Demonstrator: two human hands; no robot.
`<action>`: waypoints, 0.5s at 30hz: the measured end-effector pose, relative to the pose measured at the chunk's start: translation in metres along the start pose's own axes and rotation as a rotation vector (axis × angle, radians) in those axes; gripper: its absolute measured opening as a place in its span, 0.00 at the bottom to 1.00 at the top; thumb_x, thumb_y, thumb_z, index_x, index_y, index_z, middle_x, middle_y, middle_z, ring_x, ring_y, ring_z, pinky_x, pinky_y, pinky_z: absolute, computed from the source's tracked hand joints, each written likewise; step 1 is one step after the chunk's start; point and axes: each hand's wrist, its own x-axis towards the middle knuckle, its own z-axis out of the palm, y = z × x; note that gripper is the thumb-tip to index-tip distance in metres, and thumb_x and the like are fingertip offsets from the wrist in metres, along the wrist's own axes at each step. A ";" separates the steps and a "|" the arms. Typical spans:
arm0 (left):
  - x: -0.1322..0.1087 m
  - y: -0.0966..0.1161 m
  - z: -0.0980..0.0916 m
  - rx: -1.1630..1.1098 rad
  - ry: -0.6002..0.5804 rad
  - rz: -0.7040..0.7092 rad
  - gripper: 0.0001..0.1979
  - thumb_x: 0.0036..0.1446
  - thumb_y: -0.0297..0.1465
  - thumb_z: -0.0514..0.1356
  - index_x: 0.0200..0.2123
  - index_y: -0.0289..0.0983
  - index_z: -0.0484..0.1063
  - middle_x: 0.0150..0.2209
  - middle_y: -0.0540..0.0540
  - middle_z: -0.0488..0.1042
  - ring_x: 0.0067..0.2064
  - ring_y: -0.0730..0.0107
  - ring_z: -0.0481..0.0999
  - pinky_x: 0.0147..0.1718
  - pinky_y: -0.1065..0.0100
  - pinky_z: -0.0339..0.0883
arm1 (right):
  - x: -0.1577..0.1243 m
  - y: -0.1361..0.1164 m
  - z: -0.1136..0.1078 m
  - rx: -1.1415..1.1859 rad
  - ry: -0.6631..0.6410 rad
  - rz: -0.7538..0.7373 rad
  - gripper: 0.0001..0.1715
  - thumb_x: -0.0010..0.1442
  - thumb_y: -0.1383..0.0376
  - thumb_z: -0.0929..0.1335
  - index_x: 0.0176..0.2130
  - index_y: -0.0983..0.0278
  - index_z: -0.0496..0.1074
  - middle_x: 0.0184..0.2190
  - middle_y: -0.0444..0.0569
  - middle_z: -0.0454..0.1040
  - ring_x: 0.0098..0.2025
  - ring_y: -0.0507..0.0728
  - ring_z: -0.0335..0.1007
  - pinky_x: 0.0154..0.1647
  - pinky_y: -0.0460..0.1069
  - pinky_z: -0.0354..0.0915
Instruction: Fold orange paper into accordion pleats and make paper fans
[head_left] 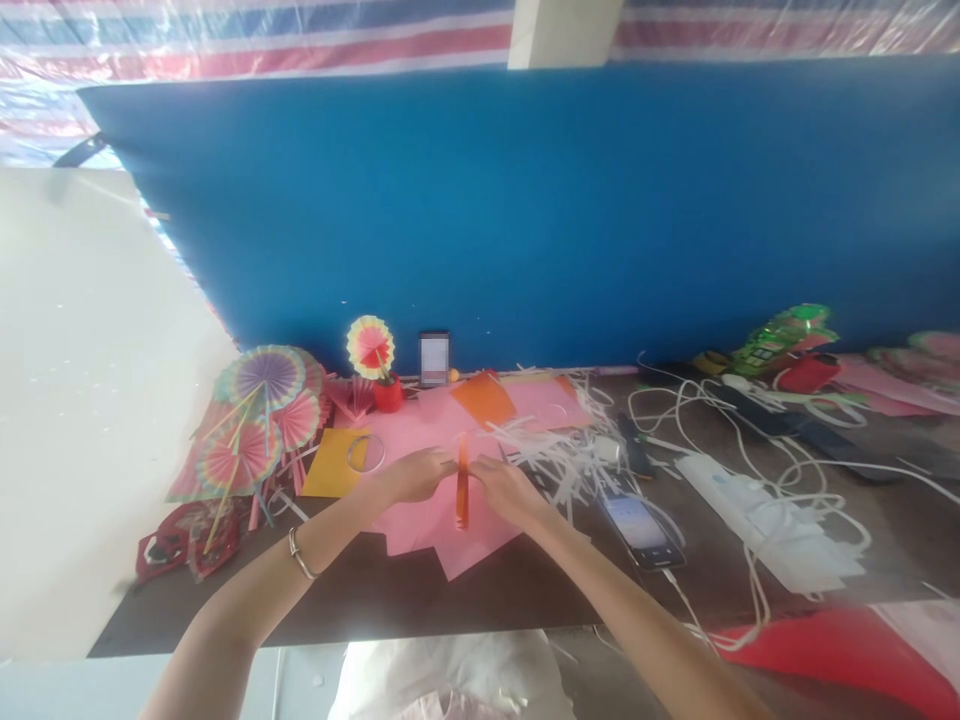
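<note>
Between my two hands, over sheets of pink paper point(420, 525), is a narrow folded strip of orange paper point(463, 500), lying lengthwise away from me. My left hand point(424, 474) closes on its left edge, fingers bent together. From the other side my right hand point(504, 490) pinches the strip's right edge. The fingertips of both hands meet near its upper half. A flat orange paper sheet point(484, 398) lies just beyond the hands, and a yellow paper sheet point(330, 462) with a clear ring point(366, 453) on it is left of my left hand.
Folded paper fans point(259, 385) pile up at the left. A paper flower in a red pot point(388, 394) stands at the back. Shredded white paper strips point(559, 455), a phone point(641, 528), tangled white cables point(757, 480) and a white power strip point(750, 515) lie on the right.
</note>
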 end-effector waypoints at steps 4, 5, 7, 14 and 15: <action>-0.004 -0.001 -0.001 -0.151 0.062 -0.085 0.11 0.50 0.21 0.50 0.28 0.38 0.69 0.30 0.45 0.70 0.31 0.66 0.68 0.31 0.67 0.61 | 0.002 -0.001 -0.004 0.149 0.026 0.059 0.16 0.52 0.75 0.59 0.34 0.61 0.71 0.32 0.48 0.72 0.34 0.56 0.67 0.35 0.49 0.60; -0.003 0.000 -0.001 -0.238 0.089 -0.117 0.09 0.51 0.23 0.50 0.27 0.38 0.69 0.29 0.46 0.69 0.30 0.67 0.67 0.30 0.68 0.60 | 0.004 -0.001 -0.006 0.212 0.023 0.073 0.14 0.54 0.73 0.59 0.33 0.61 0.70 0.32 0.47 0.72 0.33 0.56 0.67 0.35 0.49 0.60; 0.001 0.001 -0.002 -0.454 0.104 -0.185 0.08 0.53 0.28 0.52 0.25 0.38 0.69 0.25 0.48 0.68 0.26 0.71 0.65 0.26 0.70 0.59 | 0.008 -0.002 -0.011 0.347 -0.006 0.101 0.11 0.57 0.69 0.59 0.30 0.61 0.69 0.29 0.46 0.71 0.31 0.55 0.67 0.34 0.49 0.61; 0.026 0.009 -0.012 -0.845 -0.005 -0.370 0.07 0.45 0.33 0.56 0.19 0.37 0.67 0.16 0.52 0.59 0.18 0.75 0.57 0.18 0.70 0.50 | 0.017 -0.002 -0.016 0.695 0.005 0.232 0.10 0.54 0.62 0.62 0.25 0.63 0.68 0.19 0.42 0.66 0.22 0.52 0.63 0.25 0.47 0.60; 0.029 0.009 -0.014 -0.853 -0.005 -0.397 0.08 0.44 0.33 0.57 0.17 0.38 0.66 0.16 0.52 0.58 0.18 0.75 0.57 0.18 0.70 0.50 | 0.017 -0.001 -0.014 0.714 0.035 0.244 0.10 0.53 0.61 0.63 0.25 0.63 0.69 0.19 0.42 0.66 0.23 0.52 0.64 0.25 0.47 0.61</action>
